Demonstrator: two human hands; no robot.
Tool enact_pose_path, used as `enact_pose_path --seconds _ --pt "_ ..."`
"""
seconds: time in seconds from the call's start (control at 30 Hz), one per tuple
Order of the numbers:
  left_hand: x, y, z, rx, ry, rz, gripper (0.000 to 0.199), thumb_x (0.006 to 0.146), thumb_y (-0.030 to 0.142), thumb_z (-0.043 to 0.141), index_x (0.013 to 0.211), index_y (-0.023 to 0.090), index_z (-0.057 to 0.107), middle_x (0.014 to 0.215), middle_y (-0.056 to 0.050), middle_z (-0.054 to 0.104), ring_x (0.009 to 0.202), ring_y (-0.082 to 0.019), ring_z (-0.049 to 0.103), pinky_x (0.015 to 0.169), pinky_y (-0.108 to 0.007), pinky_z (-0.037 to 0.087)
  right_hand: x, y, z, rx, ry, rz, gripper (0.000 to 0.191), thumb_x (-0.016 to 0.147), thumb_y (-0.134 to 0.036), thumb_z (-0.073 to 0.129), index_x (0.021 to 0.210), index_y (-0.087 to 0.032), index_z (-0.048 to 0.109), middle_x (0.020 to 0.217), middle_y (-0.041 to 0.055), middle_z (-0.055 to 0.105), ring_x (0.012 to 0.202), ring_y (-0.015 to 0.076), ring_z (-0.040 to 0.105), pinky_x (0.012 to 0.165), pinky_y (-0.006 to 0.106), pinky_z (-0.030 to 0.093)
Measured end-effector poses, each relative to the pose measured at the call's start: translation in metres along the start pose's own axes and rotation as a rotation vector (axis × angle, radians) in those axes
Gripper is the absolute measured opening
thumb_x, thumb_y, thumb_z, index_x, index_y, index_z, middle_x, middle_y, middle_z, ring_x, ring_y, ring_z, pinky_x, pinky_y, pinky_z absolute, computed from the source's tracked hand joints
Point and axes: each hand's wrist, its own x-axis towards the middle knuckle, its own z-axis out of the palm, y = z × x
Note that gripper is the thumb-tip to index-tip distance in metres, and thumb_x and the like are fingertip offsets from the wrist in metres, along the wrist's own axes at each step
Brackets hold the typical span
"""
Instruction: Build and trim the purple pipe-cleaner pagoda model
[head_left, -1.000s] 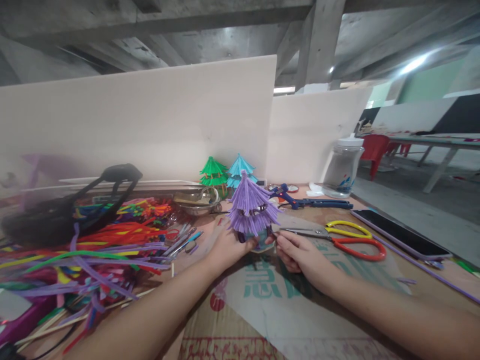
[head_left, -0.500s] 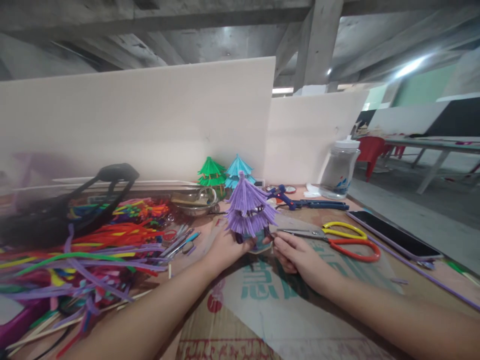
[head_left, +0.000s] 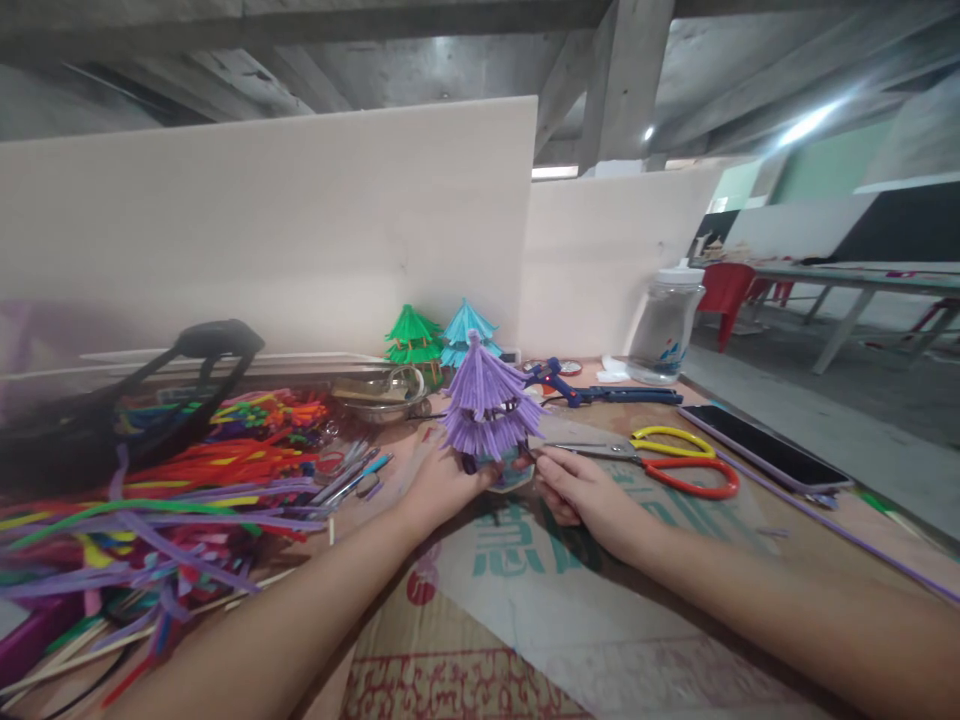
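A purple two-tiered pagoda model (head_left: 489,405), its roofs made of fuzzy pipe cleaners, stands upright in front of me. My left hand (head_left: 448,482) grips its pale base from the left, with the thumb across the front. At the base's right side, the fingers of my right hand (head_left: 576,492) are pinched together. A small dark tip shows by those fingers, too small to name. Just beyond my right hand lie scissors (head_left: 684,460) with one yellow and one red handle. Behind the purple model stand a green pagoda (head_left: 412,338) and a light blue pagoda (head_left: 469,328).
Loose pipe cleaners (head_left: 217,465) and a black bag (head_left: 150,400) crowd the left side. A metal bowl (head_left: 379,400), a blue glue gun (head_left: 555,378) and a water bottle (head_left: 666,325) stand farther back. A phone (head_left: 765,445) lies at right.
The whole view has shifted slightly, so everything appears a little farther left and up. Both hands keep much the same hold at the purple pagoda's base.
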Motion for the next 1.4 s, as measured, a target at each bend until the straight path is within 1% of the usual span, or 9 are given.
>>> enact_pose_path --seconds 0.07,0.27,0.4,0.53,0.77,0.93,1.13,1.23,1.4 --pt "-0.0002 -0.0016 0.0004 0.001 0.003 0.003 0.038 0.081 0.039 0.063 0.112 0.016 0.068 0.117 -0.011 0.07 0.116 -0.029 0.06 0.104 -0.044 0.046 0.0 -0.0006 0.0003 -0.004 0.0 -0.003 0.048 0.077 -0.064 0.065 0.088 -0.019 0.054 0.055 -0.0096 0.033 0.043 0.0049 0.023 0.041 0.021 0.013" --pt "-0.0002 -0.0026 0.001 0.033 0.006 0.053 0.035 0.084 0.043 0.062 0.108 0.019 0.069 0.113 -0.008 0.072 0.111 -0.027 0.062 0.104 -0.041 0.046 0.0009 0.0015 -0.0017 -0.035 0.004 -0.028 0.048 0.076 -0.063 0.066 0.09 -0.018 0.054 0.056 -0.0104 0.031 0.044 0.0045 0.022 0.042 0.021 0.014" --pt "-0.0003 0.0009 -0.0009 0.062 -0.002 0.013 0.036 0.083 0.042 0.063 0.109 0.017 0.068 0.117 -0.009 0.07 0.114 -0.028 0.06 0.103 -0.042 0.046 0.0023 0.0049 -0.0043 -0.042 0.004 -0.045 0.045 0.079 -0.06 0.064 0.089 -0.017 0.055 0.055 -0.0109 0.029 0.044 0.0046 0.021 0.042 0.021 0.014" --pt "-0.0005 0.0005 -0.0012 0.037 -0.042 -0.017 0.037 0.084 0.042 0.061 0.109 0.015 0.068 0.116 -0.01 0.07 0.111 -0.028 0.062 0.101 -0.043 0.047 0.0018 0.0046 -0.0042 -0.022 -0.004 -0.036 0.045 0.079 -0.061 0.064 0.087 -0.018 0.055 0.054 -0.0106 0.03 0.043 0.0045 0.021 0.041 0.021 0.013" --pt "-0.0014 -0.0014 0.0 0.035 -0.058 -0.038 0.039 0.084 0.044 0.06 0.109 0.016 0.069 0.116 -0.011 0.07 0.11 -0.028 0.062 0.099 -0.043 0.048 0.0006 0.0037 -0.0042 -0.007 -0.028 -0.052 0.043 0.08 -0.059 0.064 0.087 -0.017 0.056 0.055 -0.0098 0.032 0.043 0.0043 0.022 0.041 0.021 0.014" --pt "-0.002 -0.0014 0.0004 0.043 -0.036 -0.038 0.039 0.082 0.042 0.062 0.109 0.015 0.068 0.114 -0.011 0.071 0.11 -0.029 0.063 0.096 -0.042 0.05 0.0006 0.0038 -0.0046 0.004 -0.027 -0.034 0.043 0.08 -0.058 0.065 0.088 -0.017 0.056 0.055 -0.0098 0.032 0.043 0.0041 0.022 0.041 0.02 0.013" --pt "-0.0019 -0.0005 -0.0001 0.031 -0.007 0.003 0.039 0.083 0.044 0.062 0.112 0.017 0.067 0.118 -0.009 0.07 0.114 -0.027 0.061 0.101 -0.041 0.048 0.0028 0.005 -0.0054 0.014 -0.022 -0.037 0.043 0.079 -0.059 0.065 0.086 -0.018 0.054 0.052 -0.0106 0.033 0.041 0.004 0.02 0.04 0.021 0.012" --pt "-0.002 -0.0008 -0.0003 0.04 0.002 0.015 0.041 0.083 0.045 0.063 0.113 0.018 0.066 0.12 -0.009 0.069 0.116 -0.028 0.06 0.104 -0.042 0.046 0.0028 0.0051 -0.0053 0.006 -0.019 -0.036 0.043 0.079 -0.059 0.066 0.087 -0.018 0.055 0.052 -0.0111 0.031 0.041 0.0041 0.02 0.04 0.02 0.012" --pt "-0.0021 -0.0029 0.0007 0.041 0.0 0.032 0.041 0.084 0.044 0.062 0.114 0.017 0.066 0.119 -0.009 0.07 0.115 -0.027 0.061 0.101 -0.041 0.049 -0.0003 0.0025 -0.0029 -0.036 -0.004 -0.048 0.046 0.078 -0.061 0.066 0.086 -0.017 0.056 0.054 -0.0101 0.032 0.043 0.0044 0.023 0.041 0.02 0.015"
